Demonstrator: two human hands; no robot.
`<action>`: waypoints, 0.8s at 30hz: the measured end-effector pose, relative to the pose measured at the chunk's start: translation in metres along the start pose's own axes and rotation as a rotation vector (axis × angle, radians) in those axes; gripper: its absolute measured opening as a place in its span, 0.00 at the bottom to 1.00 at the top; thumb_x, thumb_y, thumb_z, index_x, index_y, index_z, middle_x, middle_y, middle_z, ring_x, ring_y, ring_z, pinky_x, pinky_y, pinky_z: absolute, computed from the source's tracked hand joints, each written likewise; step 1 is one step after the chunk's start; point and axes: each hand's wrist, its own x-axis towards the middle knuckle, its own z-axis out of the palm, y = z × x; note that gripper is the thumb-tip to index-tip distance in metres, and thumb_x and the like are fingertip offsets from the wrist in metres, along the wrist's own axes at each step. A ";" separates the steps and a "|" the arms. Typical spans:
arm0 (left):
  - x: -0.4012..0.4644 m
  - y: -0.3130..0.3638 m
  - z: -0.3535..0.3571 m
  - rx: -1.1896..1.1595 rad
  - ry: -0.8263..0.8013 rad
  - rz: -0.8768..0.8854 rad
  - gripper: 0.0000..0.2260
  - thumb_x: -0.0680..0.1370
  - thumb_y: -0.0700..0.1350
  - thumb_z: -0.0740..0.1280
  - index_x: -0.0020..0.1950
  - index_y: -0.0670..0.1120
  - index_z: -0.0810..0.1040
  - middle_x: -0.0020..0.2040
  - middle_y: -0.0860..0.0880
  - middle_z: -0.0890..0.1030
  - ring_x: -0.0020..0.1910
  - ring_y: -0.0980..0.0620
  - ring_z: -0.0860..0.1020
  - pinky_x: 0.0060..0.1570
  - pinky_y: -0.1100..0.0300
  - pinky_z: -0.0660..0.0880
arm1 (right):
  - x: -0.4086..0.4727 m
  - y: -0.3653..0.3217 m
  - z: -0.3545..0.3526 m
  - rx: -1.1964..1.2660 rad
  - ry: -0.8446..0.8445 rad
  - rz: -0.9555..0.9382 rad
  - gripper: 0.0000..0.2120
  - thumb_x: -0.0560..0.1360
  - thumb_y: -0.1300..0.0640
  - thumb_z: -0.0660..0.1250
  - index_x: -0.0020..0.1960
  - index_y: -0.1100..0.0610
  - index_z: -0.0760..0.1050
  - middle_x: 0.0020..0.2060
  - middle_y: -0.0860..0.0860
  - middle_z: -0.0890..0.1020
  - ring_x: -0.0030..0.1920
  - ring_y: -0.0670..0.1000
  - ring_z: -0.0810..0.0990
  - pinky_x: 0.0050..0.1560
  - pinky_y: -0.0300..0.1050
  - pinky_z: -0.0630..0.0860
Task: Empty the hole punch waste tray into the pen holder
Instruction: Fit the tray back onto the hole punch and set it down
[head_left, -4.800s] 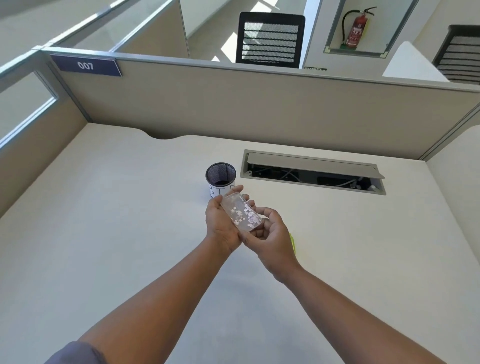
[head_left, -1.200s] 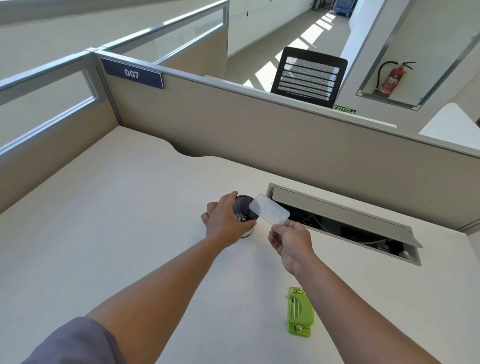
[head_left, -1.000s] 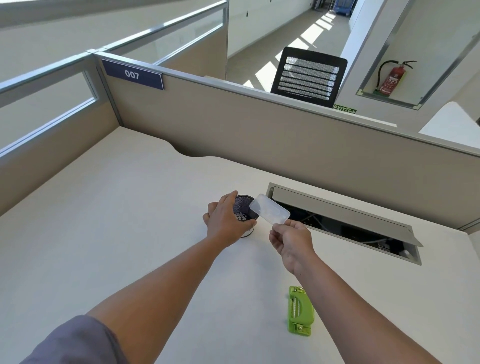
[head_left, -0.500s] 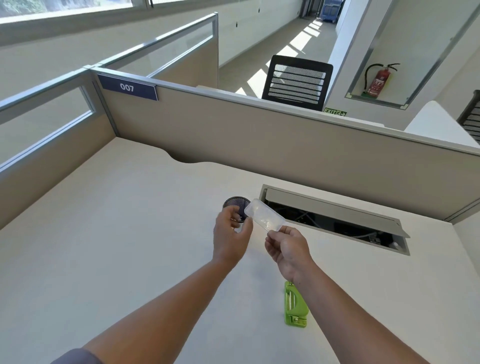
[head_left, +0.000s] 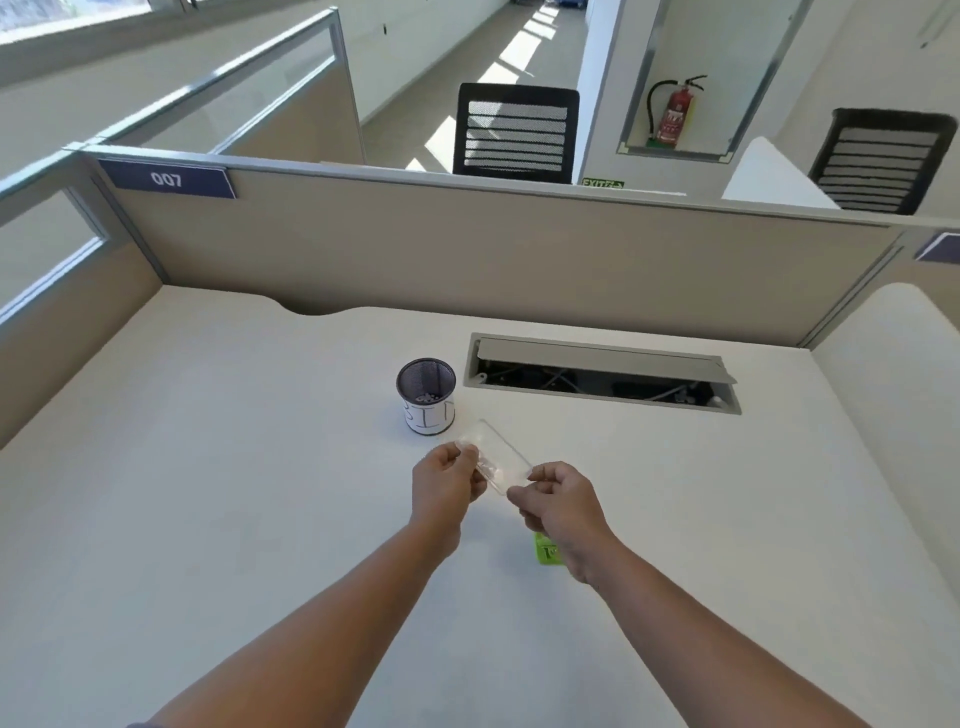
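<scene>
A clear plastic waste tray (head_left: 496, 457) is held above the desk, between my two hands. My left hand (head_left: 447, 480) pinches its near left end and my right hand (head_left: 558, 499) pinches its right end. The tray looks empty. Just beyond it stands the black mesh pen holder (head_left: 427, 396) with a white paper label; small white paper dots lie at its bottom. The green hole punch (head_left: 546, 552) lies on the desk under my right wrist, mostly hidden.
An open cable hatch (head_left: 602, 371) is sunk into the desk right of the pen holder. Beige partition walls (head_left: 467, 254) close the desk at the back and both sides. Office chairs stand behind the partition.
My left hand has let go of the pen holder and taken hold of the tray's end. Both hands have drawn the tray back towards me, away from the holder. The camera has tilted.
</scene>
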 end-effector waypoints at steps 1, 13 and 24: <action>-0.001 -0.004 -0.003 0.014 0.002 -0.013 0.08 0.82 0.42 0.67 0.46 0.40 0.81 0.37 0.44 0.80 0.35 0.50 0.76 0.41 0.58 0.81 | -0.002 0.006 -0.005 -0.089 0.038 -0.029 0.15 0.70 0.62 0.78 0.53 0.57 0.77 0.34 0.49 0.79 0.34 0.48 0.77 0.37 0.43 0.77; -0.002 -0.039 -0.027 0.147 0.007 -0.164 0.07 0.81 0.43 0.69 0.48 0.40 0.83 0.43 0.43 0.81 0.42 0.45 0.79 0.43 0.54 0.82 | 0.011 0.045 -0.033 -0.638 0.286 -0.100 0.21 0.70 0.53 0.77 0.60 0.52 0.74 0.54 0.51 0.73 0.50 0.53 0.76 0.47 0.46 0.72; 0.001 -0.056 -0.026 0.212 -0.025 -0.241 0.07 0.80 0.42 0.70 0.50 0.38 0.82 0.43 0.41 0.83 0.40 0.44 0.82 0.50 0.46 0.84 | 0.020 0.053 -0.031 -0.660 0.239 -0.047 0.21 0.70 0.55 0.75 0.60 0.52 0.73 0.49 0.51 0.82 0.47 0.56 0.81 0.46 0.50 0.80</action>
